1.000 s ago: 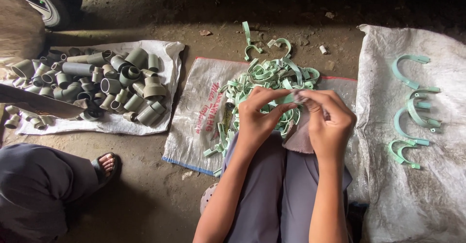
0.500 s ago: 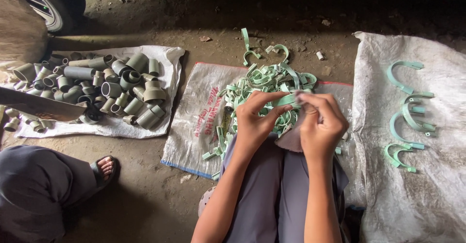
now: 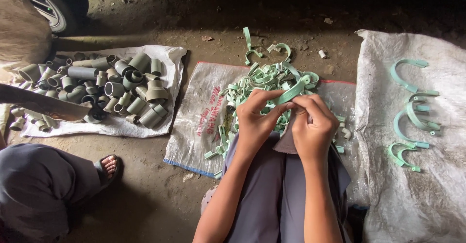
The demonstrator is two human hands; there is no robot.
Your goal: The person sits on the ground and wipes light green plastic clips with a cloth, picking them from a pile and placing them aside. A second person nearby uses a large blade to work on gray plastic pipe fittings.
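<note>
Sitting on the dirt ground, working over the lap. Left hand (image 3: 257,114) and right hand (image 3: 310,121) both closed, pinching one pale green pipe clip (image 3: 287,95) between the fingertips, just above the near edge of the middle sack (image 3: 194,126). Holding that clip over the heap of green clips (image 3: 269,80) piled toward the far side of the same sack, with strays spilling off its far edge onto bare dirt.

Risking a slip: gripping a thin curved strap only at the tips, so any twist or pull could be springing it out of the fingers and dropping it back into the heap, where picking it out again looks hard. Possibly snapping the clip too, if bending it too far. Possibly nicking a fingertip on a rough moulded edge, though edge condition too small to tell.

Lying well apart along the right sack (image 3: 383,175), near its left edge: a few sorted clips (image 3: 412,112) in a loose column. Heaped on the left sack (image 3: 170,58): grey pipe fittings (image 3: 102,85). Resting near that sack's near edge: another person's sandalled foot (image 3: 108,165), close enough to be scattering fittings if shifting.
</note>
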